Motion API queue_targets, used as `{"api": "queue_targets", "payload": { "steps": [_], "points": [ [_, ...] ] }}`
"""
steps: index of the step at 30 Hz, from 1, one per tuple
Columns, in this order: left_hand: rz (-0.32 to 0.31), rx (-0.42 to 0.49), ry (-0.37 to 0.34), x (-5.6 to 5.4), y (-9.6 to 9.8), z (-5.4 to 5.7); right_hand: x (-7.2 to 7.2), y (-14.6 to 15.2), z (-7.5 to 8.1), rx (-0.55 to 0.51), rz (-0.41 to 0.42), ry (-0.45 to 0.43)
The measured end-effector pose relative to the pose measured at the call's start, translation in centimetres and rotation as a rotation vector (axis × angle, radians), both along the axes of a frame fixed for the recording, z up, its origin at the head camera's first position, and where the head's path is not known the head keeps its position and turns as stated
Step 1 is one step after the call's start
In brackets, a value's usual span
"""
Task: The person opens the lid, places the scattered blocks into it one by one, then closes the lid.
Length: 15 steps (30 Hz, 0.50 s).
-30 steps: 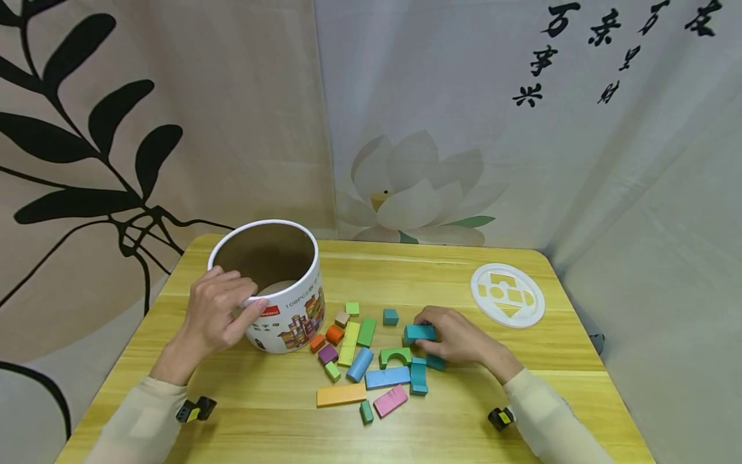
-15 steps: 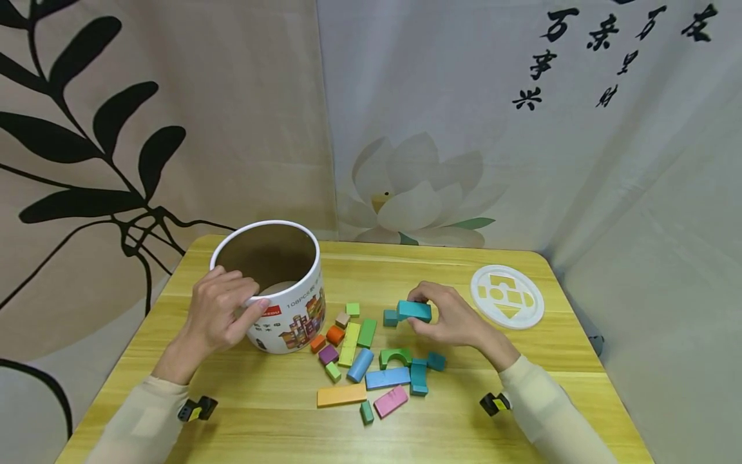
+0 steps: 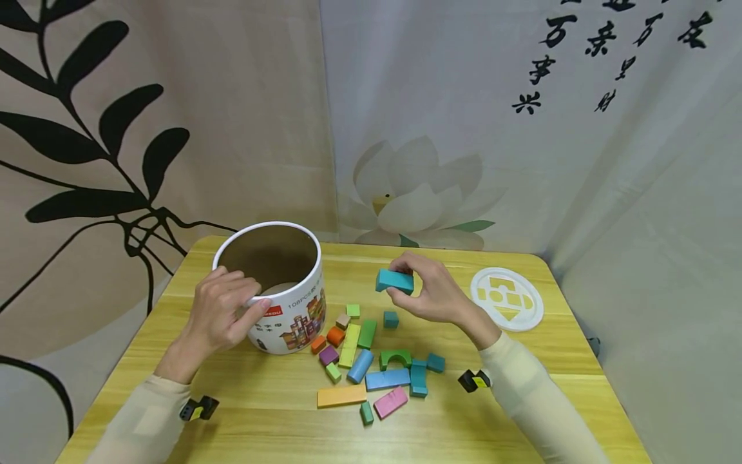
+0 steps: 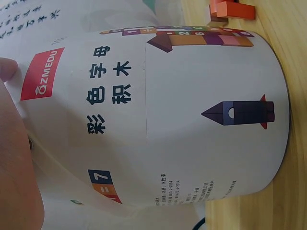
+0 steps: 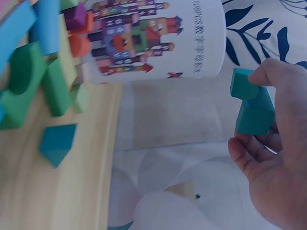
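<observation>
My left hand (image 3: 223, 309) grips the near rim of a white printed bucket (image 3: 290, 322), with its fingers over the edge and the thumb outside. The bucket stands on the table at the left, and its printed side (image 4: 192, 96) fills much of the left wrist view. Held between the thumb and fingers of my right hand (image 3: 435, 290) is a teal arch block (image 3: 395, 281), raised above the table to the right of the bucket. In the right wrist view two thick ends of the arch block (image 5: 255, 120) show, with a notch between them.
Several coloured blocks lie loosely grouped right of the bucket, among them a green arch (image 3: 395, 356), an orange plank (image 3: 341, 396) and a small teal block (image 3: 391, 319). A white lid with shaped cutouts (image 3: 480, 303) lies at the right. A printed curtain (image 3: 429, 96) hangs behind the table.
My right hand has lifted the teal arch block off the pile and carried it up, away from me and leftward. The left hand keeps its grip on the bucket.
</observation>
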<state>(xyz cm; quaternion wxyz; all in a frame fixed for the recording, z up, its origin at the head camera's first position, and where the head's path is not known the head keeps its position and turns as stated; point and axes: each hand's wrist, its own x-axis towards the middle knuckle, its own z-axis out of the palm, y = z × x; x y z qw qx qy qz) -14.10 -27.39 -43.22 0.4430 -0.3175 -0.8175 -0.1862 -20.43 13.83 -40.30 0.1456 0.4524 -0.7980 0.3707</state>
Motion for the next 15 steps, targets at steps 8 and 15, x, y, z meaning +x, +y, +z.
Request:
{"api": "queue_targets", "payload": {
  "steps": [8,15],
  "points": [
    [-0.002,-0.004,0.012,-0.3,0.2,0.1,-0.8,-2.8,2.3,-0.070,0.013,0.026],
    [0.002,0.001,0.024,-0.1,0.2,0.0,-1.5,-5.2,3.6,-0.094,0.011,-0.004]
  ]
}}
